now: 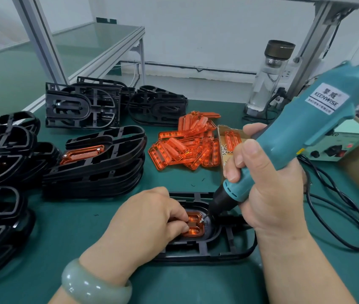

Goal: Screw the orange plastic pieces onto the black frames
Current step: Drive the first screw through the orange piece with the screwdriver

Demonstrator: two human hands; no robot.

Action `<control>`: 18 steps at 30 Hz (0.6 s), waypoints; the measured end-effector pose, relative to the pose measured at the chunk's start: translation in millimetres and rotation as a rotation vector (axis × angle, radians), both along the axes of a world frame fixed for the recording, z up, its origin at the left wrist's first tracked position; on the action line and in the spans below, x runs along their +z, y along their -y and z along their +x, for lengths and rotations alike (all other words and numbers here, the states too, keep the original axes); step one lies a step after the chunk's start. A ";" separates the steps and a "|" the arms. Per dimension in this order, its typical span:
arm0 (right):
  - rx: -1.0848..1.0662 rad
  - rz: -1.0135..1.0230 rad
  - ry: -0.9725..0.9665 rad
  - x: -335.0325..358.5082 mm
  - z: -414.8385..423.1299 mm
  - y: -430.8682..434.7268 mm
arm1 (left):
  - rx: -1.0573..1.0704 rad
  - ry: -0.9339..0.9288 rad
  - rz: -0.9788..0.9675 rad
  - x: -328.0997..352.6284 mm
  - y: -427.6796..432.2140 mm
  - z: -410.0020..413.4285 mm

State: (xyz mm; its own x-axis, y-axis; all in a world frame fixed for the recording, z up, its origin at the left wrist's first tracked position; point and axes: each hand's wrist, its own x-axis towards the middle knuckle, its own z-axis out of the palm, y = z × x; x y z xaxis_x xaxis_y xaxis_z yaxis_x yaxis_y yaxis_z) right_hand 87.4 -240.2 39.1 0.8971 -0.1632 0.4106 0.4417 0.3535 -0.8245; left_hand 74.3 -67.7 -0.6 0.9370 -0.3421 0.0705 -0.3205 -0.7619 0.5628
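Observation:
A black frame (224,251) lies flat at the near middle of the green bench. An orange plastic piece (195,228) sits in its recess. My left hand (143,218) rests on the frame, with its fingertips pinching the orange piece. My right hand (266,189) grips a teal electric screwdriver (305,126), tilted, with its bit tip (202,220) touching a screw at the piece's right edge. Loose orange pieces (187,143) are heaped behind. Small screws (226,149) lie in a shallow cardboard tray beside the heap.
Stacks of black frames (99,170) stand at left, the top one carrying a fitted orange piece (82,153). More frames lean upright at the back (84,106). A clear bottle (268,77), a power box (336,145) and black cables (336,218) are at right.

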 end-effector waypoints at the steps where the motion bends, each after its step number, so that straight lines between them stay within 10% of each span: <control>1: 0.023 -0.010 0.014 0.9 0.1 -0.7 | 0.003 0.007 0.004 0.2 0.7 -0.3; 18: 0.257 -0.077 -0.001 9.5 6.9 -9.2 | -0.052 0.098 0.109 1.0 9.2 -2.7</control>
